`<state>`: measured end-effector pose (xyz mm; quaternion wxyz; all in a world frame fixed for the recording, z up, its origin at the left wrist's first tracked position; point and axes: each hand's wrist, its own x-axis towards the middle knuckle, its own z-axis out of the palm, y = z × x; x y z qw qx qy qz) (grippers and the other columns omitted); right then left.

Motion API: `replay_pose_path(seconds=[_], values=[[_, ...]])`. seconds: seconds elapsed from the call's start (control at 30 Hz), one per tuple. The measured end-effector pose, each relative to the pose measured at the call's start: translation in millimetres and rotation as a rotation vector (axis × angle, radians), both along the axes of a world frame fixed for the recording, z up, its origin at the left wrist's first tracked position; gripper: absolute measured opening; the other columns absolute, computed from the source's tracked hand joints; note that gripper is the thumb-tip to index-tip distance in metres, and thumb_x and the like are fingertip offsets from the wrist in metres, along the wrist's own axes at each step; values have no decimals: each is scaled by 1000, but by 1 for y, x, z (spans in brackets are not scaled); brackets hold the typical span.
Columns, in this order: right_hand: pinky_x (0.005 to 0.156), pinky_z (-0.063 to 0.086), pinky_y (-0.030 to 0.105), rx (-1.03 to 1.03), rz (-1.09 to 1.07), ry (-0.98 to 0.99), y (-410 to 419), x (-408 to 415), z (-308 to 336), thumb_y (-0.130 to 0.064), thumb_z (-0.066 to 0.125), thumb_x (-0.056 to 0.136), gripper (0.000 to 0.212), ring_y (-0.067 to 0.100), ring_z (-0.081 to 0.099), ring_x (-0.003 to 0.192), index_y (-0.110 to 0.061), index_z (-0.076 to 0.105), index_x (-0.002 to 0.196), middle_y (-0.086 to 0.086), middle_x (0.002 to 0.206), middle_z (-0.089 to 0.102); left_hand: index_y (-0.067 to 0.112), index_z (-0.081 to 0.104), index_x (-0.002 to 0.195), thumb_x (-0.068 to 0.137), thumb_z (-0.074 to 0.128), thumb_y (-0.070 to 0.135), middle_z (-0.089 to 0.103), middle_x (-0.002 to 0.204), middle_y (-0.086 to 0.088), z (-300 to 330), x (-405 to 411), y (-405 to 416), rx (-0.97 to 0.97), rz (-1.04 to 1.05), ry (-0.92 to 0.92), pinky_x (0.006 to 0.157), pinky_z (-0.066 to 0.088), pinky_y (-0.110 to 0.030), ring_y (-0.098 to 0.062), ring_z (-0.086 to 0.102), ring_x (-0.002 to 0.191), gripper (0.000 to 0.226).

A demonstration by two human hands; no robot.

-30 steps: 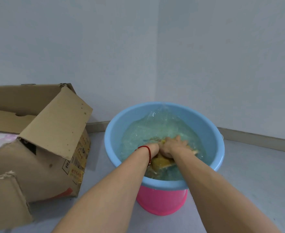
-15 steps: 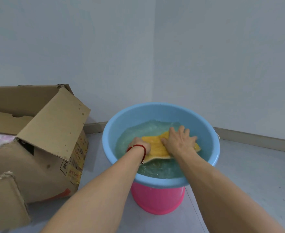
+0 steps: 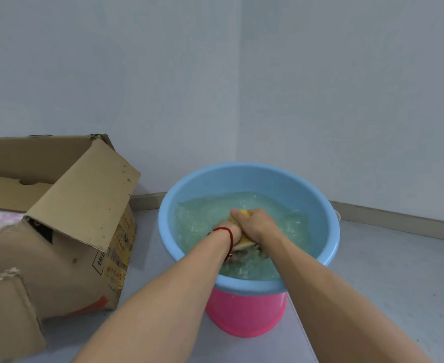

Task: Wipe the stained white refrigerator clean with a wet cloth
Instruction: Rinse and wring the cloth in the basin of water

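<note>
Half a second back the right hand [image 3: 255, 225] lay flat with fingers spread on the cloth; now it is bunched, clenched round the soft yellow cloth [image 3: 241, 214], and the water has churned up around it. The left hand [image 3: 232, 233], a thin red cord at its wrist [image 3: 228, 235], sits pressed against the right, grasping the same wad, though its fingers are mostly hidden. The cloth is in the round, smooth light-blue plastic basin [image 3: 320, 210], half under the greenish, rippled water [image 3: 194, 221]. The basin rests on a glossy pink plastic bucket [image 3: 244, 313], beside a creased brown cardboard box [image 3: 82, 213] with 1 flap hanging open. This looks like the rinsing step; next would likely come lifting the wad and wringing it hard with both hands. No refrigerator is in view
</note>
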<state>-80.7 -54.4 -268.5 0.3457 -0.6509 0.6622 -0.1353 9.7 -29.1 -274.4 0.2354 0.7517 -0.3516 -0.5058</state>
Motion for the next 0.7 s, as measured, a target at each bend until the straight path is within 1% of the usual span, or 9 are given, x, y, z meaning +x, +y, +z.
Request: replay_pose_path(seconds=[0.07,0.1,0.17,0.23,0.33,0.4,0.47,0.57,0.7], values=[[86,48,39,-166,11,179,2,-7,6,-54,51,97,50,39,64,110,-11,68,116,19,119,69,12,65,98,97,50,38,65,93,-15,5,6,5,-8,35,-12,44,46,-25,-27,63,64,31],[85,47,40,-243,10,252,2,-11,11,-48,48,98,45,40,64,110,-11,68,114,19,118,68,11,64,96,95,55,43,63,90,-13,6,10,2,-52,63,-12,40,42,-22,-26,58,59,33],[85,46,42,-327,19,334,1,-18,20,-41,42,102,40,40,63,111,-12,64,117,18,122,66,11,66,97,87,64,51,63,86,-10,15,19,-1,-223,77,-42,43,44,-25,-27,58,60,41],[85,44,43,-313,43,326,-8,-27,28,-42,39,105,37,39,60,114,-16,57,124,15,127,60,15,62,78,82,65,57,60,68,-3,31,27,-4,-379,77,-85,48,44,-27,-24,56,55,42],[96,45,43,-294,138,210,-21,-49,46,-40,45,106,37,35,56,123,-24,52,139,10,138,57,19,51,64,84,58,63,54,53,1,65,36,1,-529,63,-61,61,60,-40,-24,57,46,49],[102,43,36,-303,278,104,-17,-65,63,-25,53,102,50,28,53,130,-32,45,151,5,149,54,18,58,71,85,58,55,59,62,-5,80,37,0,-606,57,23,67,61,-48,-25,61,48,40],[103,42,30,-248,430,28,-4,-74,75,-16,66,93,82,20,49,135,-40,26,160,-5,155,45,16,60,73,88,65,45,63,69,-12,94,32,-1,-645,28,121,59,57,-42,-26,61,46,33],[107,45,30,-165,529,-169,17,-63,69,-30,88,80,107,10,54,128,-44,17,158,-14,145,51,8,67,88,95,69,34,69,79,-18,114,22,3,-631,-59,251,58,54,-33,-25,60,48,27],[87,61,55,-152,339,-537,12,-47,55,-15,87,83,47,27,74,101,-16,56,118,4,114,72,-3,66,100,96,68,33,68,78,-19,122,29,9,-548,-9,435,49,55,-31,-30,62,58,36]])
